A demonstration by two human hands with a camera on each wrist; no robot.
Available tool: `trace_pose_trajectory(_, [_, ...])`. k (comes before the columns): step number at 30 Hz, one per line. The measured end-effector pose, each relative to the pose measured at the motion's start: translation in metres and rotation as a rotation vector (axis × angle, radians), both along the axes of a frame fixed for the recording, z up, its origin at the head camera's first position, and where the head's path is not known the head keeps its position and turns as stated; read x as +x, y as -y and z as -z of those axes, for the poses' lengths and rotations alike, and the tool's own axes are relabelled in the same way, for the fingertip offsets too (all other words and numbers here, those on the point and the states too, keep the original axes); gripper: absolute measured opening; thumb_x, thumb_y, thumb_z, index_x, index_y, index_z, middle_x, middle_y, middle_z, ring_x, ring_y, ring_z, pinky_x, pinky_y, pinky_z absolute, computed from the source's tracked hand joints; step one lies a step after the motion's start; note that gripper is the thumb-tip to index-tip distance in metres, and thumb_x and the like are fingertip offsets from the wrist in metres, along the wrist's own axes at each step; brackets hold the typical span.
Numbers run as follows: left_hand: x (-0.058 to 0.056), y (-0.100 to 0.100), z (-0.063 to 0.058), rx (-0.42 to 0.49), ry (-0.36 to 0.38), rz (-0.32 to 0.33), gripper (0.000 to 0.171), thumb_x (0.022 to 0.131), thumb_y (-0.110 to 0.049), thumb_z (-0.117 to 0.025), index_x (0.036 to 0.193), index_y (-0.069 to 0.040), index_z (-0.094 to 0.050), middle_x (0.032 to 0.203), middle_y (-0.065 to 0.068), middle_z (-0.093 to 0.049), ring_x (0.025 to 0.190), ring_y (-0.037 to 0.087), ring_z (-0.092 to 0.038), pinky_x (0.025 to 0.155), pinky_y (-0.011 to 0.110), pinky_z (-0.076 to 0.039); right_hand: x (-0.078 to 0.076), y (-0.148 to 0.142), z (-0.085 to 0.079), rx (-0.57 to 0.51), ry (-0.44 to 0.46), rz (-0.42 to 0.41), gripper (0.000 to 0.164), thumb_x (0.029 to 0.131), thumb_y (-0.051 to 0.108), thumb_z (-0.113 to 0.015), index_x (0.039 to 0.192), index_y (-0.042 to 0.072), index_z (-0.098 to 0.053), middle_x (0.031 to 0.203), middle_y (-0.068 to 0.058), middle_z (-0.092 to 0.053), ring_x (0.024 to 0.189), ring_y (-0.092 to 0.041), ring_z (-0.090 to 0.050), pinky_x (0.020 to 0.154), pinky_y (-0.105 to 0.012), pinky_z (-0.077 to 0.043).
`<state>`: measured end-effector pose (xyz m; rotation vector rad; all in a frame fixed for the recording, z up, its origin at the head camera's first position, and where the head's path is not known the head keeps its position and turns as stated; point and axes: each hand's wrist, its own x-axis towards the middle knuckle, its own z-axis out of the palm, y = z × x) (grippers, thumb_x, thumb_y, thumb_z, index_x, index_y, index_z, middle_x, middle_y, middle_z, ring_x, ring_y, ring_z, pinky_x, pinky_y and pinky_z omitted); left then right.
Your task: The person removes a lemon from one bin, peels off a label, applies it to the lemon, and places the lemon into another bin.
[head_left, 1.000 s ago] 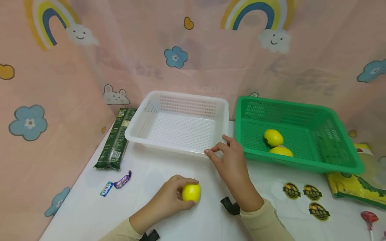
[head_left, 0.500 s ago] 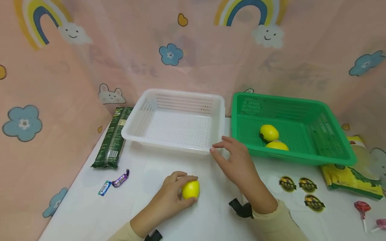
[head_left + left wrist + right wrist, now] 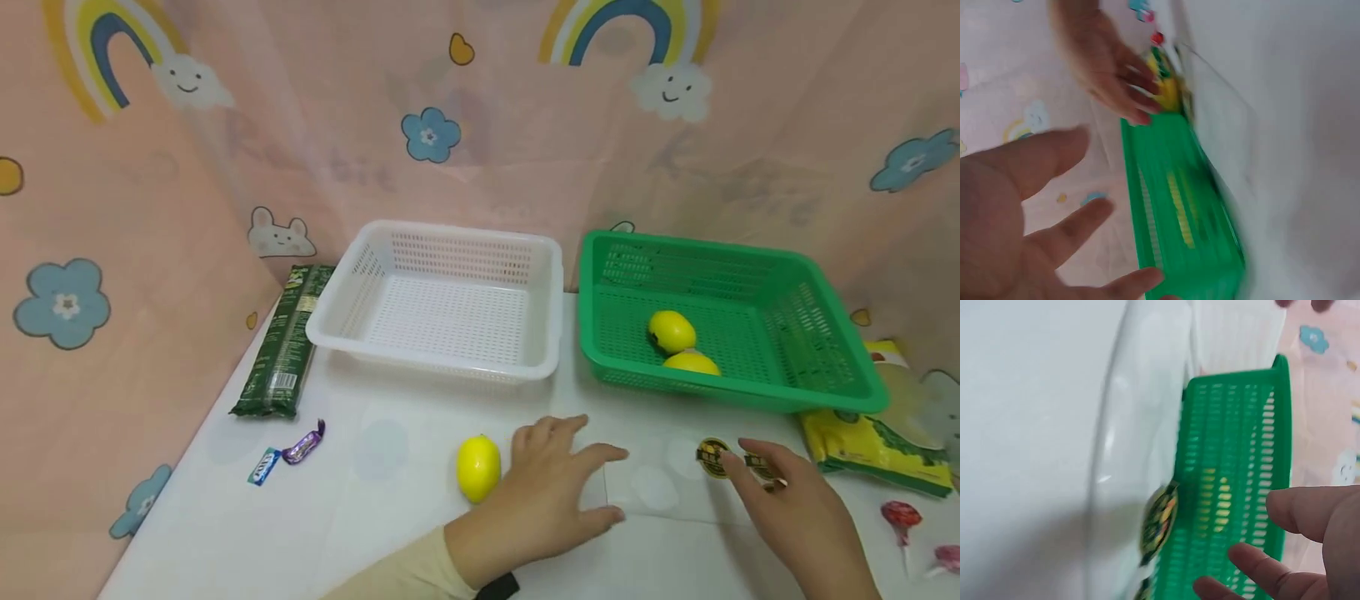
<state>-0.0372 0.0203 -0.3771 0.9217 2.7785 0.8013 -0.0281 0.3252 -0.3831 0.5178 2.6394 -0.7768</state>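
A yellow lemon point(image 3: 478, 469) lies on the white table, just left of my left hand point(image 3: 542, 492). That hand is off the lemon, its fingers spread toward the right and holding nothing. My right hand point(image 3: 798, 508) hovers over the round black-and-gold stickers point(image 3: 712, 457) on a pale sheet point(image 3: 652, 500). Its thumb and fingers are apart in the right wrist view, and it covers part of the stickers in the head view. One sticker point(image 3: 1160, 519) shows beside the green basket in the right wrist view.
A white basket point(image 3: 442, 364) stands at the back; a green basket point(image 3: 750, 393) holding two lemons point(image 3: 672, 332) is right of it. A green packet point(image 3: 281, 350) and two small candies point(image 3: 302, 447) lie left. At right are a yellow bag point(image 3: 877, 454) and lollipops point(image 3: 901, 513).
My left hand has let go of the lemon and moved right, leaving it on the table. My right hand has moved from near the white basket's front corner to above the stickers.
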Motion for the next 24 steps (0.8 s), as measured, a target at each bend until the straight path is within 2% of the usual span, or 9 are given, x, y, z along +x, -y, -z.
trace_pose_trajectory(3, [-0.010,-0.044,0.001,-0.139,0.037,0.046,0.054,0.095,-0.058,-0.073,0.146,-0.043,-0.061,0.158,0.007,-0.047,0.141,0.021,-0.038,0.108,0.040,-0.031,0.007,-0.010,0.010,-0.010,0.062,0.046,0.095,0.103,0.073,-0.041,0.158,-0.004,-0.037,0.151,-0.039,-0.041,0.126,-0.057,-0.050,0.091,-0.067,-0.048])
trace_pose_trajectory(7, [-0.026,-0.092,0.021,-0.251,-0.010,0.033,0.052,0.097,-0.059,-0.070,0.146,-0.046,-0.060,0.149,0.001,-0.052,0.129,0.017,-0.043,0.102,0.035,-0.034,0.012,-0.013,0.019,-0.023,0.076,0.059,0.098,0.101,0.077,-0.042,0.158,-0.003,-0.038,0.135,-0.037,-0.053,0.115,-0.052,-0.056,0.086,-0.063,-0.049])
trace_pose_trajectory(10, [-0.032,-0.112,0.037,-0.290,-0.037,0.017,0.050,0.098,-0.054,-0.071,0.146,-0.046,-0.060,0.136,-0.005,-0.057,0.117,0.015,-0.044,0.093,0.033,-0.035,0.015,-0.011,0.022,-0.034,0.065,0.056,0.097,0.100,0.077,-0.044,0.157,-0.002,-0.039,0.127,-0.032,-0.057,0.109,-0.046,-0.058,0.084,-0.061,-0.049])
trace_pose_trajectory(14, [-0.034,-0.119,0.049,-0.302,-0.071,0.000,0.047,0.098,-0.044,-0.074,0.144,-0.046,-0.062,0.118,-0.010,-0.058,0.103,0.014,-0.042,0.082,0.032,-0.033,0.017,-0.007,0.023,-0.052,0.061,0.056,0.096,0.100,0.076,-0.045,0.157,-0.001,-0.039,0.132,-0.033,-0.055,0.115,-0.051,-0.055,0.087,-0.065,-0.048])
trace_pose_trajectory(17, [-0.034,-0.119,0.051,-0.268,-0.079,0.002,0.042,0.099,-0.033,-0.074,0.139,-0.042,-0.066,0.109,-0.010,-0.058,0.096,0.013,-0.041,0.079,0.029,-0.033,0.016,-0.003,0.023,-0.068,0.061,0.041,0.098,0.100,0.077,-0.044,0.160,0.000,-0.037,0.150,-0.038,-0.043,0.129,-0.060,-0.048,0.094,-0.070,-0.046])
trace_pose_trajectory(19, [-0.035,-0.117,0.051,-0.203,-0.053,0.014,0.042,0.098,-0.022,-0.074,0.136,-0.038,-0.069,0.106,-0.009,-0.057,0.092,0.011,-0.042,0.079,0.024,-0.035,0.015,-0.001,0.023,-0.062,0.038,0.027,0.095,0.102,0.074,-0.044,0.160,-0.001,-0.037,0.154,-0.040,-0.037,0.128,-0.060,-0.048,0.092,-0.067,-0.047])
trace_pose_trajectory(20, [-0.035,-0.115,0.050,-0.156,-0.025,0.020,0.044,0.096,-0.016,-0.074,0.135,-0.036,-0.070,0.105,-0.009,-0.057,0.089,0.009,-0.044,0.078,0.020,-0.036,0.015,0.001,0.022,-0.058,0.024,0.021,0.094,0.103,0.073,-0.044,0.160,-0.001,-0.037,0.156,-0.041,-0.035,0.128,-0.059,-0.049,0.091,-0.066,-0.048])
trace_pose_trajectory(21, [-0.034,-0.113,0.049,-0.101,0.018,0.025,0.046,0.094,-0.010,-0.074,0.133,-0.035,-0.071,0.105,-0.009,-0.055,0.086,0.008,-0.046,0.075,0.018,-0.037,0.015,0.004,0.022,-0.053,0.002,0.027,0.091,0.104,0.070,-0.046,0.160,0.000,-0.038,0.154,-0.040,-0.038,0.123,-0.056,-0.052,0.087,-0.061,-0.049])
trace_pose_trajectory(24, [-0.032,-0.100,0.042,0.096,0.170,0.011,0.051,0.088,0.002,-0.074,0.127,-0.031,-0.073,0.106,-0.010,-0.053,0.077,0.003,-0.050,0.066,0.013,-0.041,0.018,0.011,0.017,-0.019,-0.093,0.030,0.082,0.106,0.063,-0.049,0.158,-0.001,-0.042,0.146,-0.039,-0.047,0.116,-0.050,-0.055,0.083,-0.058,-0.048])
